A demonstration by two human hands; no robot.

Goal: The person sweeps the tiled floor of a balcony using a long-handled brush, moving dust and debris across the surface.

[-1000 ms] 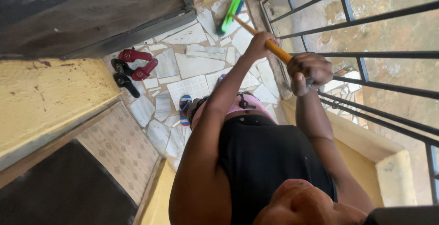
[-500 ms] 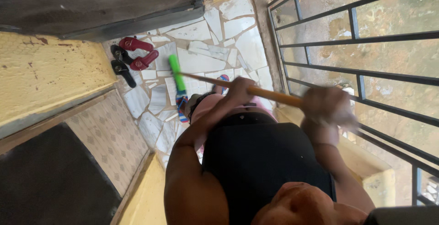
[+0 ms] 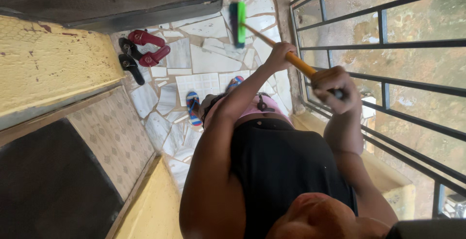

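I see a broken-tile mosaic floor [image 3: 204, 64], a chipped yellow wall [image 3: 48, 59], dark metal window bars [image 3: 388, 44], red sandals [image 3: 148, 47] beside black ones [image 3: 130, 61], daylight outside

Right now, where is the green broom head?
In the head view, the green broom head is near the top centre on the broken-tile floor, right of the red sandals and left of the metal railing.

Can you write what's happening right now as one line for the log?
left hand: grips broom handle | right hand: grips handle end | broom head: green, over tiled floor | sandals: by wall
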